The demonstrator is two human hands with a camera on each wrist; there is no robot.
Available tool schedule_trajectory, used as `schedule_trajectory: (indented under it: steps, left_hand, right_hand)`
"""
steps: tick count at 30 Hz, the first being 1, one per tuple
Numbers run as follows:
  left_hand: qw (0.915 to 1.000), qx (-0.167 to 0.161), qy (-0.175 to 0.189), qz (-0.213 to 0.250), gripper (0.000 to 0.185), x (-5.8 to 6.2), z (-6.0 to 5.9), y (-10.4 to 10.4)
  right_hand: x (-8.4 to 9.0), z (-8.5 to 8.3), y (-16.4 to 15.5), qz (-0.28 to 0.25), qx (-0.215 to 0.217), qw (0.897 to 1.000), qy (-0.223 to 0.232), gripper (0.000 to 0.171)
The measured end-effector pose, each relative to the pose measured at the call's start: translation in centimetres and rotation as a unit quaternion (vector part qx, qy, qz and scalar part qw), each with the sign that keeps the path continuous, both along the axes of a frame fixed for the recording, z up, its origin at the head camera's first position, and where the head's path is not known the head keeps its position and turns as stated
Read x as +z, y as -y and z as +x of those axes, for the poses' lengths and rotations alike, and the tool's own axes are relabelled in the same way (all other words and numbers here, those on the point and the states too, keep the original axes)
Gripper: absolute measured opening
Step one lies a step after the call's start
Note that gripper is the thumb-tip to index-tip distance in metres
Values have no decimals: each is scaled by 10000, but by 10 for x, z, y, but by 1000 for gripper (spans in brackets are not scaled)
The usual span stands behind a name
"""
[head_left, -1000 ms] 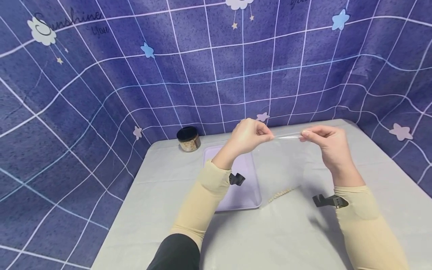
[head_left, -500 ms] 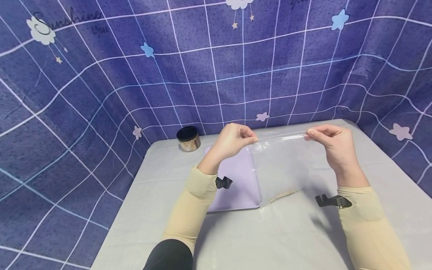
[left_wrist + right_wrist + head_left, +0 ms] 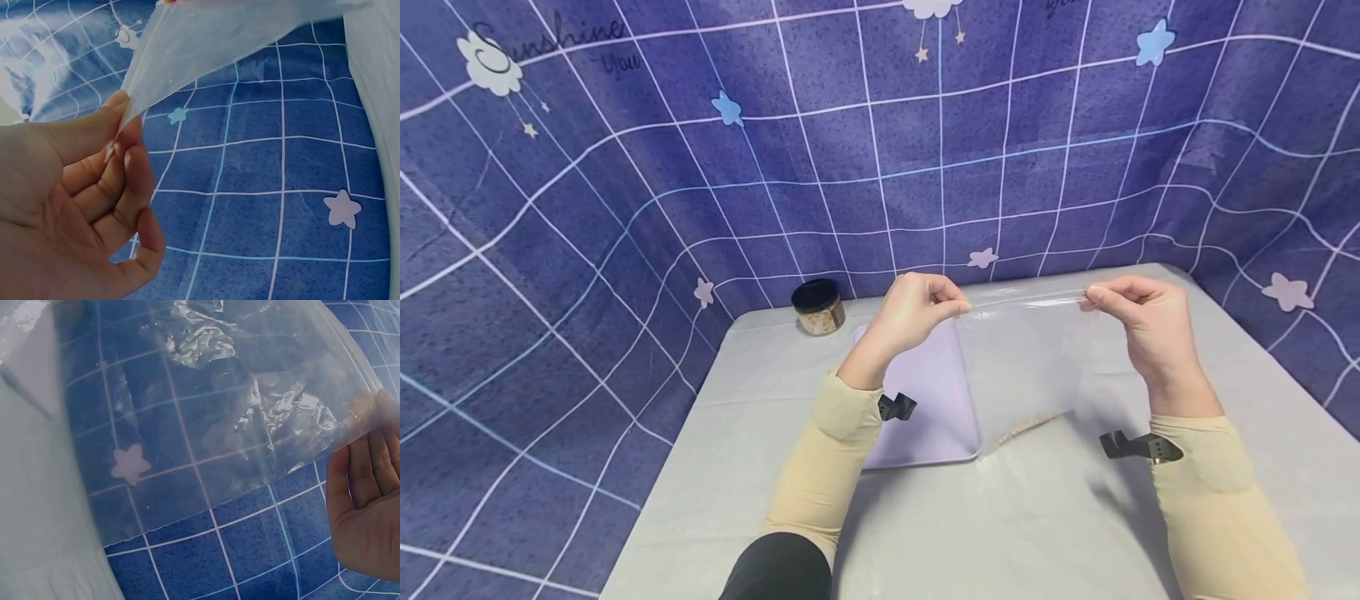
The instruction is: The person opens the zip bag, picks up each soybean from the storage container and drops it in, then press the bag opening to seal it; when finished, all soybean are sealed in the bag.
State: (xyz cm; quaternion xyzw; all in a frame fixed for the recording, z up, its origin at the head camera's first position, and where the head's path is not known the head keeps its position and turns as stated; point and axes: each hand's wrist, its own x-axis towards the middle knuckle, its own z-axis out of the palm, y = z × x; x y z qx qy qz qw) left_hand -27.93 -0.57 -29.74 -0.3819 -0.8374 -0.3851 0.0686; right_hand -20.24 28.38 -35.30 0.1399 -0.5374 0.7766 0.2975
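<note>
Compared with a second ago, the left hand (image 3: pixel 917 312) and right hand (image 3: pixel 1138 321) now stand farther apart, each pinching a top corner of the clear plastic bag (image 3: pixel 1026 367), which hangs stretched flat above the grey table (image 3: pixel 925 533), apparently pulled taut along its seal.
</note>
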Motion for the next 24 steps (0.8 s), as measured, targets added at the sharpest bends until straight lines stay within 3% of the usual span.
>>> schedule_trajectory:
  steps: [7, 11, 16, 20, 24]
  left_hand:
    - [9981, -6, 341, 522, 8, -3, 0, -5]
    - [9916, 56, 796, 1020, 11, -4, -5, -13]
    - [9725, 164, 1691, 1594, 15, -12, -30, -30]
    - [9518, 358, 2337, 1954, 21, -29, -55, -46]
    - [9338, 793, 2576, 2353, 21, -52, -80, -65]
  right_hand:
    - [6, 8, -9, -298, 112, 9995, -67, 3]
    - [13, 10, -18, -189, 133, 9994, 254, 6]
    - [15, -7, -29, 77, -19, 9924, 1226, 11]
    - [0, -34, -41, 236, 51, 9819, 1879, 10]
    - [-20, -58, -53, -19, 665, 9675, 2440, 12]
